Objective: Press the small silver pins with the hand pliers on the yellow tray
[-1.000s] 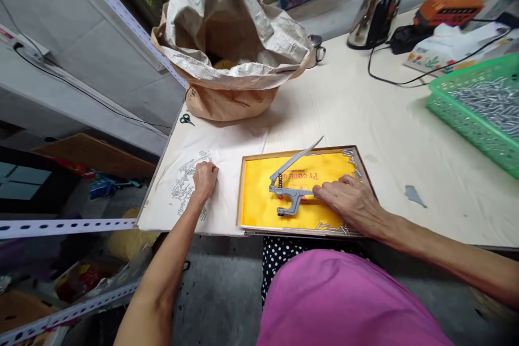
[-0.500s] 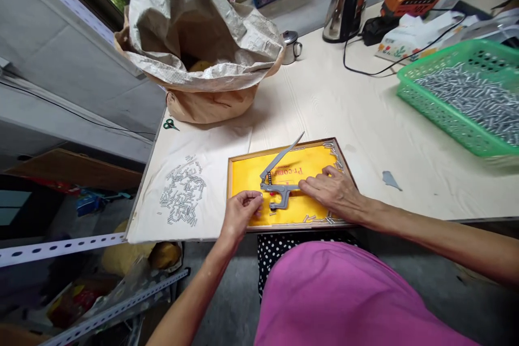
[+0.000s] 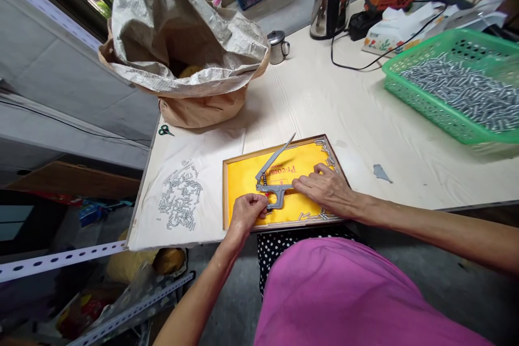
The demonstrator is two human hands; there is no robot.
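Observation:
A grey hand-lever tool (image 3: 279,190) with a small spring and a raised lever lies over the yellow-lined shallow tray (image 3: 225,194). My right hand (image 3: 326,188) is closed on the right end of the tool's body. At the tool's lower left end, my left hand (image 3: 248,214) has thumb and forefinger pinched together; whatever sits between them is too small to make out. Small metal pins (image 3: 327,154) lie along the tray's right side, and several more (image 3: 310,216) are by its front edge.
Left of the tray is a loose pile of small metal pins (image 3: 180,197). Behind stand a large open sack (image 3: 203,105), green-handled scissors (image 3: 165,130), a lidded metal cup (image 3: 277,47) and a kettle (image 3: 330,2). A green basket (image 3: 430,111) of metal pieces occupies the right.
My left hand has moved right, bringing its pinched fingertips up to the tool's lower end. My right hand keeps its hold on the tool. The whole view has shifted slightly.

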